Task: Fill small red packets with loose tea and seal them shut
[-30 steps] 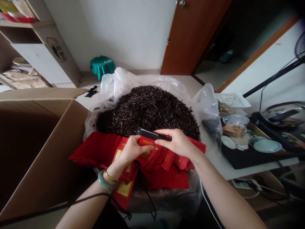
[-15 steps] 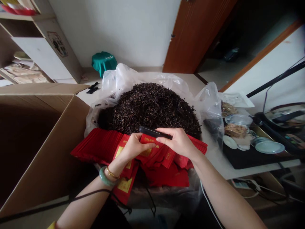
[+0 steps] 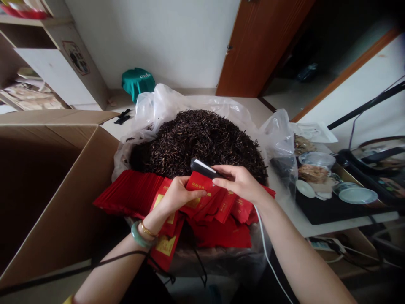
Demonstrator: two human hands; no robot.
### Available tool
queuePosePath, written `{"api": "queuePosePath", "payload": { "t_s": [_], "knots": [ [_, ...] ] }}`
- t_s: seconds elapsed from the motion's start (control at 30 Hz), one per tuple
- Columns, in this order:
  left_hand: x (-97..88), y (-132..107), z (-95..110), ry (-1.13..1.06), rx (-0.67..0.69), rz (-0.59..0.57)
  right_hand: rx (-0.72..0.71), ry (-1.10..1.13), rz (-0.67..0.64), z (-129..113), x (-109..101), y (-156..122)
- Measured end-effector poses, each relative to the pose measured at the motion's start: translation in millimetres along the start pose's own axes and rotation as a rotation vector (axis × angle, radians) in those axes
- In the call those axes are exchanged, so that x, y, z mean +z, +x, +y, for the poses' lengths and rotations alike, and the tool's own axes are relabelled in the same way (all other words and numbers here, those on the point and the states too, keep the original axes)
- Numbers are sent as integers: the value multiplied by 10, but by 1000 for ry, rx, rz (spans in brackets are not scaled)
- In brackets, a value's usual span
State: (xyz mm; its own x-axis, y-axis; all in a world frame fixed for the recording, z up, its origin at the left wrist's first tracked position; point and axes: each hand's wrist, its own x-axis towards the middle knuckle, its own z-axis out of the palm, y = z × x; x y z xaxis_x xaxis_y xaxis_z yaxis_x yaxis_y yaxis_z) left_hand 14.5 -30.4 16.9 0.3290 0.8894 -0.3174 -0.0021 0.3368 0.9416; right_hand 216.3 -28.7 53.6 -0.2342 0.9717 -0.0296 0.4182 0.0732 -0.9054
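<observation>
My left hand (image 3: pixel 179 195) is closed on a red tea packet (image 3: pixel 200 182) with gold lettering, thumb across its front. My right hand (image 3: pixel 241 182) grips a slim black handheld bag sealer (image 3: pixel 205 169) with a white strip along its top. The sealer slants just above the packet's upper edge; whether they touch I cannot tell. A white cable (image 3: pixel 265 245) trails down from beneath my right hand. Behind both hands rises a large heap of dark loose tea leaves (image 3: pixel 202 137). To the left lies a tight row of red packets (image 3: pixel 128 192), and more packets (image 3: pixel 221 232) lie beneath my hands.
Clear plastic sheeting (image 3: pixel 278 131) surrounds the tea heap. An open cardboard box (image 3: pixel 66 194) stands at left. On the right, dishes (image 3: pixel 357 194) and a clear-lidded container (image 3: pixel 316 159) sit on a black mat (image 3: pixel 329 213). A black cord (image 3: pixel 117 255) crosses by my left forearm.
The bag sealer has tipped up and away from the packet, so its white strip now shows. My right hand has shifted slightly right. The white cable has swung into view.
</observation>
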Motion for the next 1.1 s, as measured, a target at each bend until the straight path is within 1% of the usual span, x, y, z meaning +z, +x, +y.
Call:
{"api": "queuePosePath", "payload": {
  "t_s": [0.1,0.17,0.3,0.43,0.67,0.83,0.93,1.0,1.1],
  "knots": [
    [2,2,17,7,1,2,40,71,-24,17,-69,-4],
    [5,7,15,29,1,6,38,30,-36,13,-63,-19],
    [15,12,-13,42,15,-3,-2,-78,-41,-17,32,-45],
    [16,11,-32,51,44,-20,-18,-134,-10,-24,93,-49],
    [11,9,0,39,30,28,-54,-192,48,5,110,-77],
    [-9,0,-3,52,29,52,-66,-160,53,10,165,-71],
    [-24,-4,5,83,51,60,-38,-116,8,11,175,-55],
    [-46,-5,26,103,76,55,-12,-65,-9,12,147,-49],
    [-115,-6,83,103,99,77,35,43,44,24,68,-48]
  ]
}}
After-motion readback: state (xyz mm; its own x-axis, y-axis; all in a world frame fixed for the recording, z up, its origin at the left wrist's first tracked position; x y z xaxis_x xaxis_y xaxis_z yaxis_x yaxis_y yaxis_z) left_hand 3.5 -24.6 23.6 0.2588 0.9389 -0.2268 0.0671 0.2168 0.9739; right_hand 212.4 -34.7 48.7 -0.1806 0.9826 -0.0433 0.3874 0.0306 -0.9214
